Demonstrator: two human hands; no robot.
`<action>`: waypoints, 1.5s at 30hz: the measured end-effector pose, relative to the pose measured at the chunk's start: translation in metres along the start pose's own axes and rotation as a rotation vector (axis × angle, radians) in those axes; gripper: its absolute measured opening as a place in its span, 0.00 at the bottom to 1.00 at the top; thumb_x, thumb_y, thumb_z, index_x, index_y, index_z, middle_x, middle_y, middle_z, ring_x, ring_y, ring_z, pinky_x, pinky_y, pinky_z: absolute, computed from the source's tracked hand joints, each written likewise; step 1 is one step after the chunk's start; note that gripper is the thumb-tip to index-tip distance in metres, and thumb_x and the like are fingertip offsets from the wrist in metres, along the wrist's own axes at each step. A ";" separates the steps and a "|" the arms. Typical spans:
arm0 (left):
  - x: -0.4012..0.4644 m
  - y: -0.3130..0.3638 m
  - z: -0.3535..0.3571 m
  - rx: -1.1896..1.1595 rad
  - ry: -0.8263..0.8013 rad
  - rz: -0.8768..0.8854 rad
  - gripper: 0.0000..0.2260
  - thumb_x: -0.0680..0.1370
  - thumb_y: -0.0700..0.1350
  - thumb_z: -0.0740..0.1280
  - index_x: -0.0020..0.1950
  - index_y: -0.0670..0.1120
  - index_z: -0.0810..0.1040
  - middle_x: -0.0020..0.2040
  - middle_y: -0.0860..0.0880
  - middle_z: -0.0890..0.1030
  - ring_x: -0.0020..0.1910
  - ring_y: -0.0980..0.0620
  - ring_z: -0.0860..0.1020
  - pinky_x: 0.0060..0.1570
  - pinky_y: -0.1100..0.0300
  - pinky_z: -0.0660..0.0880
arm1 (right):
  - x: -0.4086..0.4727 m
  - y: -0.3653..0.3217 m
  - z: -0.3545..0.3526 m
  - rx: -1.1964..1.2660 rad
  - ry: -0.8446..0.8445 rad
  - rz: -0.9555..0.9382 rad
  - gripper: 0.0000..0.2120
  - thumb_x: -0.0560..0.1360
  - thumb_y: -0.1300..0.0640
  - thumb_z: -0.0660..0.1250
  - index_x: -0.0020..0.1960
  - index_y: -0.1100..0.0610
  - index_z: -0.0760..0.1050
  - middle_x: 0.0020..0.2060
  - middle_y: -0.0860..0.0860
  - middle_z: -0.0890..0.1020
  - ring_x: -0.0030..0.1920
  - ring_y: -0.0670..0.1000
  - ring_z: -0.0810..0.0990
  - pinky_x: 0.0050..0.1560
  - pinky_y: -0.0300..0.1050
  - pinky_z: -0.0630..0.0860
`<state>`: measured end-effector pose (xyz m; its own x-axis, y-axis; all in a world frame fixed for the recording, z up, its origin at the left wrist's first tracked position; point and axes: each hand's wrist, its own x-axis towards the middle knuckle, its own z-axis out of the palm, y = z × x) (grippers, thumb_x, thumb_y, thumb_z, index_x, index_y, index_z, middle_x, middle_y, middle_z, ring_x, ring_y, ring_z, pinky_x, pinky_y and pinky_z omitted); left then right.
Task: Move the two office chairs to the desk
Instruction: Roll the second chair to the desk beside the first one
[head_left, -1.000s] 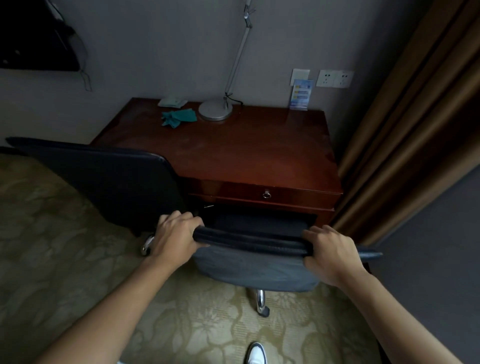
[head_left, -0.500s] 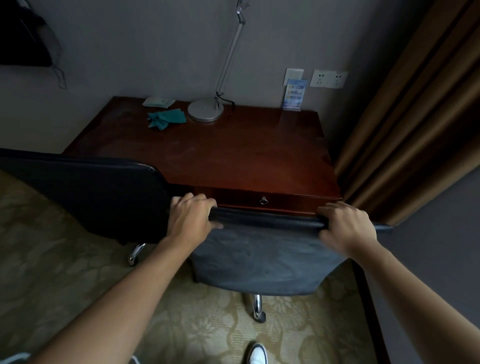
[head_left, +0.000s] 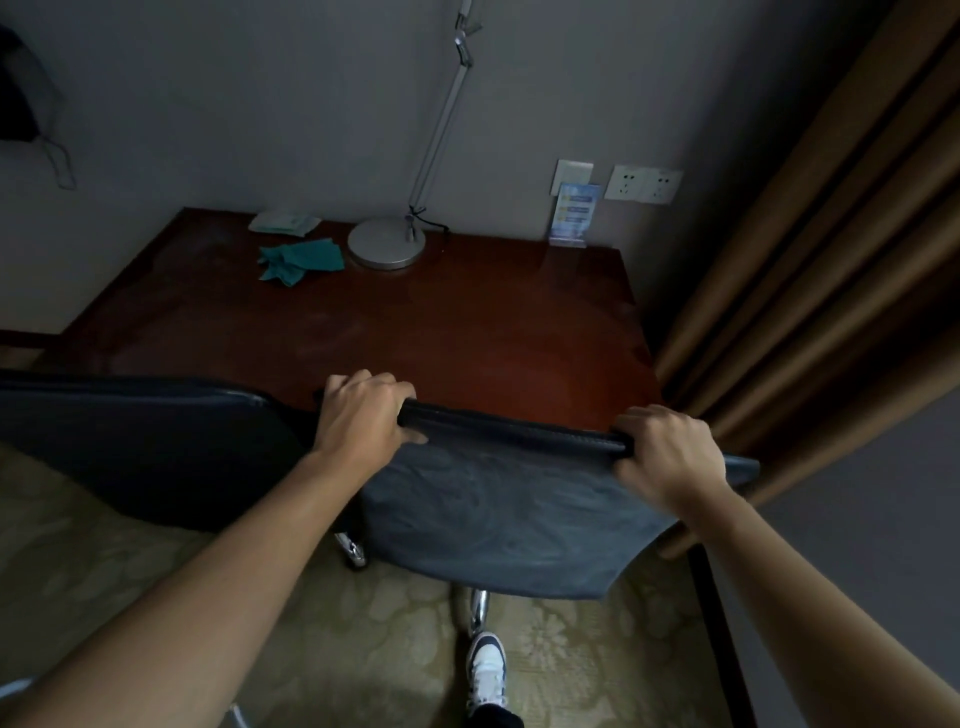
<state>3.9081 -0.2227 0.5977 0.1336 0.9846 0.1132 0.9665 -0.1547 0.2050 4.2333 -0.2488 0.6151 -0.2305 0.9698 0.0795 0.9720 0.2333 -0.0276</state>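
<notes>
A dark blue office chair stands right in front of me, its backrest top against the front edge of the red-brown wooden desk. My left hand grips the left end of the backrest's top rim. My right hand grips the right end of that rim. A second dark office chair stands to the left, its backrest beside the first and also at the desk's front edge. The seats and most of the bases are hidden; chrome legs show below.
On the desk stand a silver lamp base, a green cloth, a pale packet and a blue card stand. Brown curtains hang at the right. My white shoe is on the patterned carpet.
The chair I hold has rolled forward to the desk, its backrest now covering the drawer front. I have stepped closer, and both hands keep their grip.
</notes>
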 end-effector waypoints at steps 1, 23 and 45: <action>0.009 0.001 0.001 0.001 0.003 -0.001 0.16 0.67 0.60 0.75 0.49 0.53 0.81 0.47 0.53 0.80 0.49 0.49 0.75 0.54 0.51 0.66 | 0.007 0.003 0.000 -0.003 0.005 0.000 0.14 0.62 0.49 0.57 0.41 0.52 0.78 0.38 0.47 0.79 0.44 0.53 0.77 0.35 0.45 0.64; 0.033 0.016 0.016 0.024 0.064 0.023 0.17 0.65 0.60 0.76 0.44 0.50 0.79 0.41 0.50 0.78 0.45 0.46 0.75 0.46 0.50 0.66 | 0.041 0.040 0.005 0.024 0.004 -0.031 0.08 0.61 0.49 0.59 0.38 0.49 0.72 0.38 0.47 0.78 0.44 0.56 0.78 0.37 0.49 0.74; -0.009 0.044 0.012 0.042 0.004 -0.108 0.21 0.65 0.58 0.77 0.52 0.49 0.79 0.48 0.47 0.80 0.52 0.45 0.75 0.54 0.51 0.67 | 0.009 0.036 0.005 0.038 -0.078 0.024 0.20 0.64 0.48 0.61 0.54 0.48 0.78 0.51 0.48 0.81 0.56 0.56 0.76 0.47 0.50 0.75</action>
<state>3.9522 -0.2376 0.5941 0.0274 0.9949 0.0966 0.9835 -0.0441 0.1756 4.2659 -0.2310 0.6096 -0.2119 0.9773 0.0008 0.9751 0.2115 -0.0669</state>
